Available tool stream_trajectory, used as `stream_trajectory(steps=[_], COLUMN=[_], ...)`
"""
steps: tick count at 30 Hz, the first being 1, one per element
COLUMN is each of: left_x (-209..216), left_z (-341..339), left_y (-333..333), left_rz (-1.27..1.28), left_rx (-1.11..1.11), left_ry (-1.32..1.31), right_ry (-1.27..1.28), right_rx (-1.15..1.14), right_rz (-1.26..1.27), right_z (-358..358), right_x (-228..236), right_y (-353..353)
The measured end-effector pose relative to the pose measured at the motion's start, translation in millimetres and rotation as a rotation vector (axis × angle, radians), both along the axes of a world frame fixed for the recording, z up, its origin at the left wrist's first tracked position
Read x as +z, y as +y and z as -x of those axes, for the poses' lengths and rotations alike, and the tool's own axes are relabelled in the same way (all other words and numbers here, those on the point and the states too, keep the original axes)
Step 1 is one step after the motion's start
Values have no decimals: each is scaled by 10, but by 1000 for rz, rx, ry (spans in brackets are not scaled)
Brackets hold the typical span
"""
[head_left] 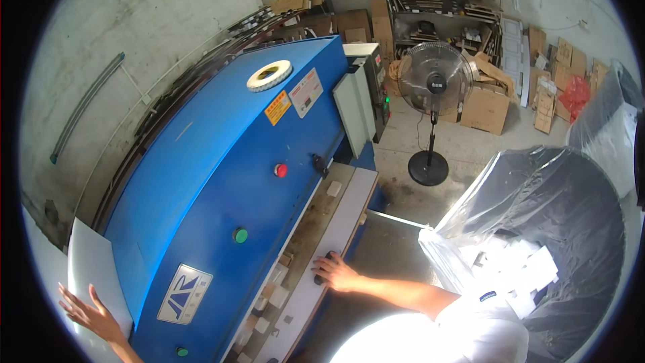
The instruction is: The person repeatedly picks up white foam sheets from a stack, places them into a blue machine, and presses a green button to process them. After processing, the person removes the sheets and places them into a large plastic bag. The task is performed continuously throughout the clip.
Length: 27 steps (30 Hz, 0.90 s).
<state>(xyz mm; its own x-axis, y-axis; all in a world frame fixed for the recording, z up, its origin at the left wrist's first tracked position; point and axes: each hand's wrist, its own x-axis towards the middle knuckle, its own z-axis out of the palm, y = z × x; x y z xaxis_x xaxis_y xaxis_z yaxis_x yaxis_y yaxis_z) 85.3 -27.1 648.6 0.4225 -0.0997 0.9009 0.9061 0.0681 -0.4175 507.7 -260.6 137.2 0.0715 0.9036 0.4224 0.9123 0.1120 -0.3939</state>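
My left hand [93, 314] is at the far left with its fingers spread, in front of a pale side panel [99, 275] of the blue machine [248, 181]. Nothing shows in it, and I cannot tell whether it touches the panel. My right hand [337, 274] reaches across to the machine's light front ledge [346, 218]. Its fingers curl over a small black object [318, 279], mostly hidden beneath them. Behind the ledge, several small whitish pieces [277, 296] lie in the long slot. A red button [281, 171] and green buttons [240, 235] dot the machine's front.
A tape roll [269, 76] lies on top of the machine. Beyond its far end stands a black pedestal fan [433, 87]. To my right is a large plastic-lined bin [564, 208] with white scraps. Cardboard [485, 109] and a loaded shelf [440, 3] line the back wall.
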Motion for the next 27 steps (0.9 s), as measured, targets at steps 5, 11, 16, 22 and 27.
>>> stream_trajectory(steps=[5,11,16,22,27], left_x=[262,239,-7,-158,-401], left_z=[-154,-81,317,-10,-1145], left_y=[201,417,689,47,-676], left_rz=[617,689,510,746,666], left_rx=[476,454,-94,-455,-346], left_ry=[-286,-316,-158,-276,-15], right_ry=[6,79,119,14,-58], right_rx=[12,68,113,109,69], right_rz=[5,-23,-9,-23,46], right_z=[-52,-151,-226,-63,-189], right_x=[177,271,383,392,272], right_y=[-39,-71,-79,-17,-11])
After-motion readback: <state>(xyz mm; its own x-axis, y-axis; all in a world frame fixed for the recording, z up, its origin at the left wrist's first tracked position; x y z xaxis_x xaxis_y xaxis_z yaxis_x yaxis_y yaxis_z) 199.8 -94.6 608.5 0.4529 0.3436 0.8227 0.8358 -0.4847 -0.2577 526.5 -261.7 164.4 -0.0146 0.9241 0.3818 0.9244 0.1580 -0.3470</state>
